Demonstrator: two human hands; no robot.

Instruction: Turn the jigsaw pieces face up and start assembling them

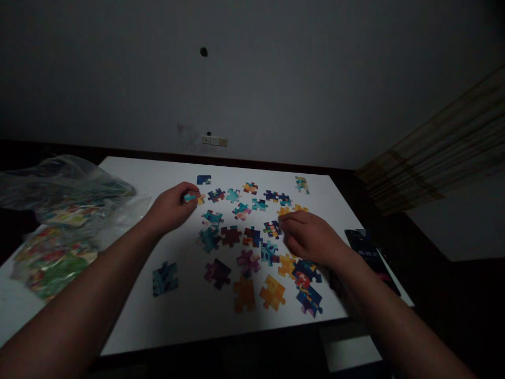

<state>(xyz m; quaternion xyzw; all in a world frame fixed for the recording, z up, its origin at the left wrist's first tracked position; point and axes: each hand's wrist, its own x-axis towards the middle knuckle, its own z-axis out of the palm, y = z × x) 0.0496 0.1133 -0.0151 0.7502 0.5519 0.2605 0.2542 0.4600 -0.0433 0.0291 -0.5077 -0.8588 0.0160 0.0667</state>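
Loose jigsaw puzzle pieces lie spread over a white table point(134, 326). At the left of the spread, my left hand point(171, 209) has its fingers curled around a teal and yellow puzzle piece point(191, 198). My right hand point(311, 238) is closed, its fingertips at the right edge of a dark, multicoloured puzzle piece point(272, 229). Below that hand are a yellow piece point(286, 266) and joined dark blue pieces with a red figure point(310, 300). Two corner pieces, one dark blue point(203, 180) and one light teal point(302, 185), lie at the back.
Clear plastic bags point(67, 181) with more colourful pieces point(59, 263) cover the table's left side. A dark phone point(371, 258) with a lit screen lies at the right edge. Behind stands a grey wall with sockets point(214, 141); a striped curtain point(430, 152) hangs at right.
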